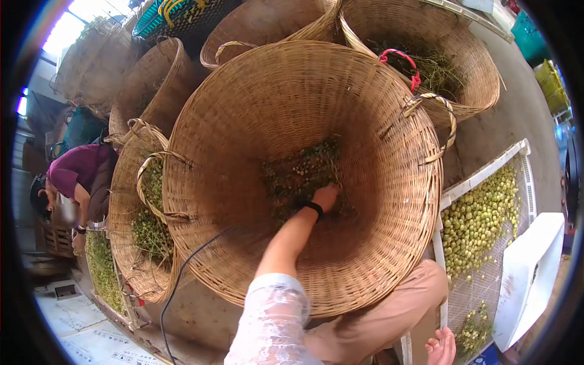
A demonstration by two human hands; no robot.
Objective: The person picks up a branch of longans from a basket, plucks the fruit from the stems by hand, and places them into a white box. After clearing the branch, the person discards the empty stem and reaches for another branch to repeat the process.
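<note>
A large woven wicker basket (389, 201) opens toward me, tilted, its inside filling the middle of the view. My left hand (326, 196), with a black band at the wrist, reaches deep into it. It touches or hovers close over the small green fruits and leafy bits (304, 167) at the bottom; its fingers are hidden under the hand. Near the lower right edge, my right hand (441, 348) has its fingers loosely bent and apart, holding nothing. It is beside a mesh tray (486, 286) of round yellow-green fruits (474, 225).
More wicker baskets stand behind, one with stalks (432, 67), another at left with green sprigs (152, 231). A white plastic bin (528, 283) leans on the tray. A co-worker in a purple shirt (76, 170) bends at far left. A dark cable (182, 274) hangs over the basket rim.
</note>
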